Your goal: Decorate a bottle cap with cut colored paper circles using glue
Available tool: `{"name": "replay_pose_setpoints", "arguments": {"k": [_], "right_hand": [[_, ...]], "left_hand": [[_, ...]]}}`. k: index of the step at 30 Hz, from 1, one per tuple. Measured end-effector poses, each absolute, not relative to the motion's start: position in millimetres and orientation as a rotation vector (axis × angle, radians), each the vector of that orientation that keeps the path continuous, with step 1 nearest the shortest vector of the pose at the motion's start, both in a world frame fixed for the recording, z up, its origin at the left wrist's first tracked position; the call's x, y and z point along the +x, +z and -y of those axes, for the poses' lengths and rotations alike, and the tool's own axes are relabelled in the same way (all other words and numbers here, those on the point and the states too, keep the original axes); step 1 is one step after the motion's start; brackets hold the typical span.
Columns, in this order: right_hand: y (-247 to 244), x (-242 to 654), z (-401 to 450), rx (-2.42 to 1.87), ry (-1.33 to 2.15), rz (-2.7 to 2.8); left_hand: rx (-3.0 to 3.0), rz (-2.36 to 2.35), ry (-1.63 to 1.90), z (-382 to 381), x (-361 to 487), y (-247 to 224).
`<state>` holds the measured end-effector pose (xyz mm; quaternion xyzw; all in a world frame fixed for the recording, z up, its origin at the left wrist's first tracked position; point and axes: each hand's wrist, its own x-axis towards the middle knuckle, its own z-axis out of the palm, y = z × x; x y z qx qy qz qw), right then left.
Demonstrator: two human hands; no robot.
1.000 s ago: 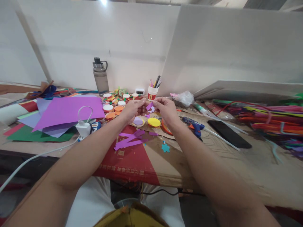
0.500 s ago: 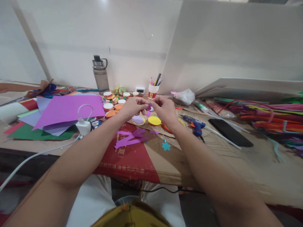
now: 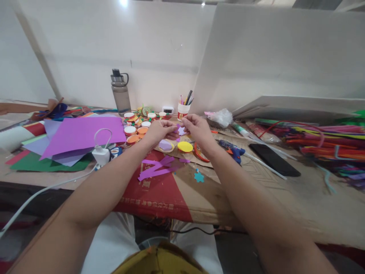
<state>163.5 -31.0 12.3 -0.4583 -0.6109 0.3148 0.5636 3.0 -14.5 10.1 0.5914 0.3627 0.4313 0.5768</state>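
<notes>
My left hand (image 3: 163,131) pinches a small purple paper piece (image 3: 177,129) between thumb and fingers. Close beside it on the right, my right hand (image 3: 195,127) has its fingertips pressed together; what they hold, if anything, is too small to make out. A pale lilac star-shaped piece (image 3: 181,131) shows between the hands. Below them lie a lilac oval piece (image 3: 165,145) on a round base and a yellow disc (image 3: 185,147). Purple paper strips (image 3: 156,167) cross each other on the red cardboard, and a teal flower cutout (image 3: 199,176) lies to their right.
Purple paper sheets (image 3: 88,133) and a white charger (image 3: 101,155) are at the left. A bottle (image 3: 121,95) and a pen cup (image 3: 183,110) stand behind. Rightward lie a glue gun (image 3: 235,151), a phone (image 3: 273,160) and colourful pipe cleaners (image 3: 336,142).
My hands have moved slightly apart, and the lilac star shape between them shows more fully. The view has shifted a little.
</notes>
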Motion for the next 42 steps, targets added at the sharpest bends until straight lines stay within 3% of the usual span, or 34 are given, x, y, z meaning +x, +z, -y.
{"name": "replay_pose_setpoints", "arguments": {"k": [7, 9, 14, 17, 20, 29, 37, 42], "right_hand": [[50, 183, 23, -1.030, 0.910, 1.164], [52, 193, 25, -1.155, 0.754, 1.268], [24, 219, 40, -1.807, -0.004, 1.946], [-1, 225, 48, -2.227, -0.052, 2.137], [-19, 222, 49, -2.309, 0.007, 2.197], [-23, 224, 44, -2.203, -0.060, 1.938], [3, 214, 48, -1.327, 0.359, 1.601], [-2, 193, 52, -1.153, 0.256, 1.859]], "left_hand": [[1.315, -0.870, 1.047, 5, 0, 2], [1.313, -0.861, 1.042, 5, 0, 2], [1.306, -0.856, 1.040, 8, 2, 4], [1.274, -0.846, 1.048, 8, 3, 5], [1.254, -0.833, 1.041, 6, 3, 3], [1.216, -0.796, 1.041, 4, 1, 2], [1.250, -0.736, 1.083, 5, -1, 3], [1.217, -0.721, 1.117, 7, -2, 8]]}}
